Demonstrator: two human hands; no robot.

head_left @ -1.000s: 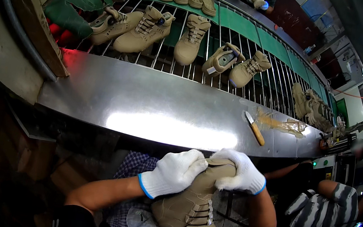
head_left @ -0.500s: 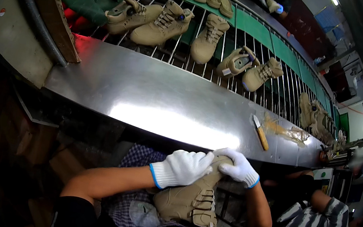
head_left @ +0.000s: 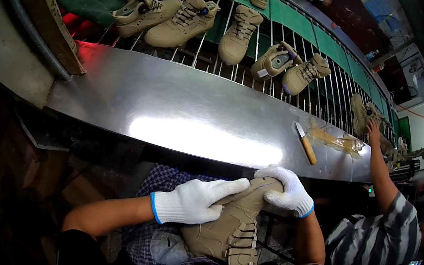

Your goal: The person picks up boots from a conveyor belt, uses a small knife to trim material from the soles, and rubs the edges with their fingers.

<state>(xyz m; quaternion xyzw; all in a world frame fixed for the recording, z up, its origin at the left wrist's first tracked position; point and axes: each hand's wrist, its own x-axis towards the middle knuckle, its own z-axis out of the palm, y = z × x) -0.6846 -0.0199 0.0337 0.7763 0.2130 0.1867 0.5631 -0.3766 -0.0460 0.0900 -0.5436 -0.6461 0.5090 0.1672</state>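
Note:
A tan lace-up boot lies across my lap, its lace loops and strap facing right and low. My right hand, in a white knit glove with a blue cuff, wraps round the boot's upper end. My left hand, gloved the same way, presses against the boot's left side. Its index finger stretches along the boot's edge toward the upper end, while the other fingers are curled. Whether anything small sits inside those curled fingers is hidden. Beneath the boot is a purple checked cloth with a pale grey patch.
A metal ledge runs in front of me, carrying a wooden-handled knife and brown tape. Beyond it, several tan boots stand on a rod rack. At right, a co-worker in a striped sleeve reaches toward the rack.
My left hand has shifted left and lower, its index finger now straight along the boot. My right hand has moved slightly right. The co-worker's arm has come up to shoes at the right.

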